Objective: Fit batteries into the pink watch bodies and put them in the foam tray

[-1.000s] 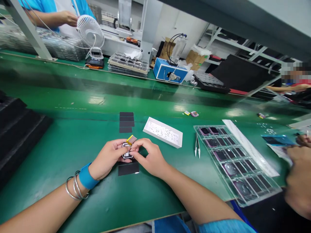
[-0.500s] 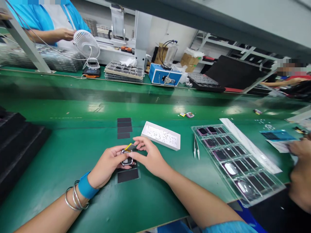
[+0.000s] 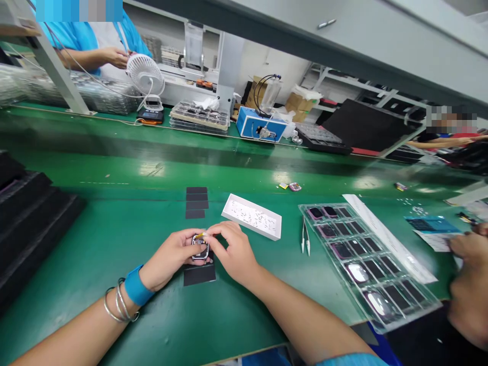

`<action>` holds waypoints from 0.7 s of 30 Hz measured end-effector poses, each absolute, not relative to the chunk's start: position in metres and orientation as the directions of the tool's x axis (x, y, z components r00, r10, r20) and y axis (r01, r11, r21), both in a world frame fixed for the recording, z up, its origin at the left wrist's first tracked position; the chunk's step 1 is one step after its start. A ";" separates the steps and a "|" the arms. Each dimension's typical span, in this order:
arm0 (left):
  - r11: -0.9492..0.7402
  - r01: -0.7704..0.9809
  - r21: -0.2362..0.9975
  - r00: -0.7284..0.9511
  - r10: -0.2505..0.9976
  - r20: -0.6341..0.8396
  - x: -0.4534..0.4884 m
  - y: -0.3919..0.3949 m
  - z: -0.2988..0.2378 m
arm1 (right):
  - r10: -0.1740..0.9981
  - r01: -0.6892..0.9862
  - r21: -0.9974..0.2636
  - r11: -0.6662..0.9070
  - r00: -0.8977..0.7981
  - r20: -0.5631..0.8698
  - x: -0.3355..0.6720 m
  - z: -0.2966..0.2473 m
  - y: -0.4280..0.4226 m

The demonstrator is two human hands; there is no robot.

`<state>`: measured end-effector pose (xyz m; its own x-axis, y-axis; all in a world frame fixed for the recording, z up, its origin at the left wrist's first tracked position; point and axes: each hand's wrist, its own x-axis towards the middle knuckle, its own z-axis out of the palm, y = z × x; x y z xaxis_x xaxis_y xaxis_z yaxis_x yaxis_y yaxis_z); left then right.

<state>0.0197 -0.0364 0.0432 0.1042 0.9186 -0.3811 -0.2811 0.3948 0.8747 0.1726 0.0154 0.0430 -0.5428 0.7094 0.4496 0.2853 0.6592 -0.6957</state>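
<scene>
My left hand and my right hand meet over the green bench, both closed on a small square watch case. A yellow flat part sits at the case's top edge under my right fingertips. A black pad lies on the bench just below the hands. My left wrist wears a blue band and silver bangles.
A white parts tray, tweezers and a clear tray of watch cases lie to the right. Black strips sit ahead, black foam trays at left. Another person's hand works at far right; a person stands behind a fan.
The yellow part, raised above the case a second ago, has been folded down onto it. My right fingers have closed in over the case's top. The hands stay in the same spot.
</scene>
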 end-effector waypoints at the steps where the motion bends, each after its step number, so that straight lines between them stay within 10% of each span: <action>1: 0.400 -0.297 0.867 0.091 0.916 -0.392 0.019 -0.037 0.044 | 0.669 0.283 -0.645 0.710 -0.558 0.491 0.172 0.043 0.015; 8: 0.416 -0.541 0.731 0.107 0.896 -0.431 0.009 -0.038 0.045 | 0.438 0.296 -0.334 0.895 -0.726 0.530 0.176 0.038 0.017; 15: 0.392 -0.429 0.814 0.145 0.919 -0.366 0.010 -0.041 0.045 | 0.750 0.171 -0.867 0.468 -0.596 0.287 0.175 0.029 0.017; 21: 0.321 -0.353 0.879 0.127 0.947 -0.295 0.014 -0.041 0.039 | 0.650 -0.020 -0.997 -0.073 -0.759 -0.033 0.175 0.028 0.014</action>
